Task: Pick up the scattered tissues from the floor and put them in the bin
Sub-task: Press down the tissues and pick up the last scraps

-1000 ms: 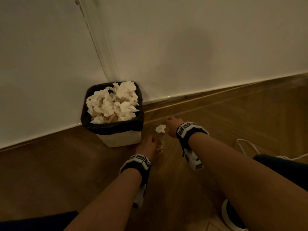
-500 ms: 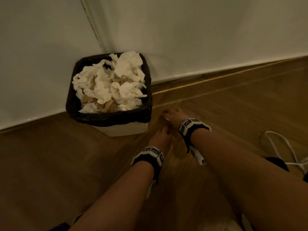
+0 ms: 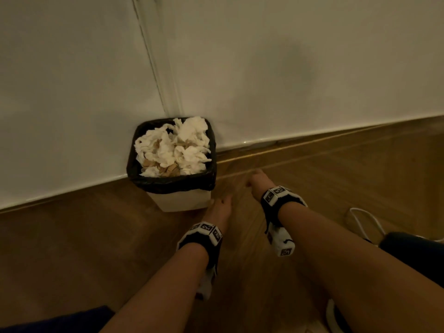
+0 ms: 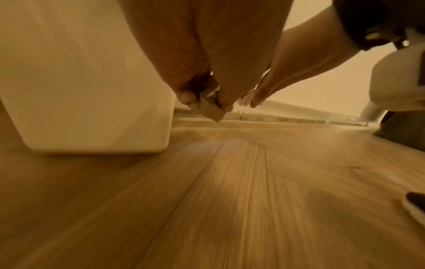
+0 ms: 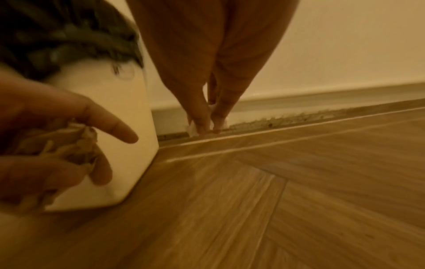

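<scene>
The white bin with a black liner stands against the wall, heaped with crumpled tissues. My left hand hovers just right of the bin's base. It pinches a crumpled brownish tissue, which also shows in the right wrist view as the brownish tissue. My right hand is a little farther right, near the skirting. Its fingertips pinch a small white tissue. In the left wrist view the white tissue peeks out beside the right hand.
A wooden floor runs up to the white wall and its skirting strip. A white cable lies on the floor at the right, next to my dark-clothed knee. A shoe is at the bottom right.
A white tissue and a brownish one lay on the floor by my hands a second ago. Both hands have closed on them, and the floor there is now bare.
</scene>
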Demonstrator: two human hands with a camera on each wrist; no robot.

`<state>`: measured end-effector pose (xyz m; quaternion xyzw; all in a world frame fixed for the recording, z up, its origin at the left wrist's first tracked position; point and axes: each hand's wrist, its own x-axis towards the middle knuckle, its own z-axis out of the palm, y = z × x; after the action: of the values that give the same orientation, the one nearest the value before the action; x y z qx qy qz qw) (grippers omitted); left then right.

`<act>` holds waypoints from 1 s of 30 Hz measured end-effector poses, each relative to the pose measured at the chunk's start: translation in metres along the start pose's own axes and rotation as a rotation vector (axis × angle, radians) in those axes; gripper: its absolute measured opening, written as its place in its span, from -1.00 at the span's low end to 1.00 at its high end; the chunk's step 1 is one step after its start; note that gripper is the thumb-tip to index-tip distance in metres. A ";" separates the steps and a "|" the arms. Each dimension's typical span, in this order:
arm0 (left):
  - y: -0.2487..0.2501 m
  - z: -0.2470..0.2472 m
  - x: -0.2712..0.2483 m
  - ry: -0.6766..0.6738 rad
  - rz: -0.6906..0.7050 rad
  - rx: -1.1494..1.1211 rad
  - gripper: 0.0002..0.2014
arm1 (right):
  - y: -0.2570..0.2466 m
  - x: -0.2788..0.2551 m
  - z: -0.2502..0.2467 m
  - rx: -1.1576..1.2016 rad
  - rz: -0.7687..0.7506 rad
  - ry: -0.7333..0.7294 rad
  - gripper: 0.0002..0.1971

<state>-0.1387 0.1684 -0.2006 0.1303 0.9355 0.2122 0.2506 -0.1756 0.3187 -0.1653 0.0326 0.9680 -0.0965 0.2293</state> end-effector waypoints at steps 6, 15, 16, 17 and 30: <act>0.024 -0.052 -0.045 0.086 0.102 0.066 -0.58 | -0.022 -0.047 -0.054 0.028 -0.021 0.163 -0.66; 0.024 -0.130 -0.091 0.291 0.210 -0.112 -0.67 | -0.054 -0.099 -0.116 0.386 -0.074 0.470 -0.74; 0.021 -0.138 -0.094 0.322 0.191 -0.081 -0.66 | -0.058 -0.101 -0.121 0.420 -0.091 0.485 -0.75; 0.018 -0.146 -0.097 0.348 0.168 -0.044 -0.63 | -0.063 -0.103 -0.127 0.445 -0.109 0.495 -0.76; -0.020 -0.215 -0.125 0.848 -0.002 -0.215 -0.63 | -0.128 -0.079 -0.153 0.586 -0.264 0.528 -0.81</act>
<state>-0.1489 0.0355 0.0102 0.0038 0.9283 0.3430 -0.1433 -0.1862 0.2226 0.0265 -0.0041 0.9210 -0.3848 -0.0604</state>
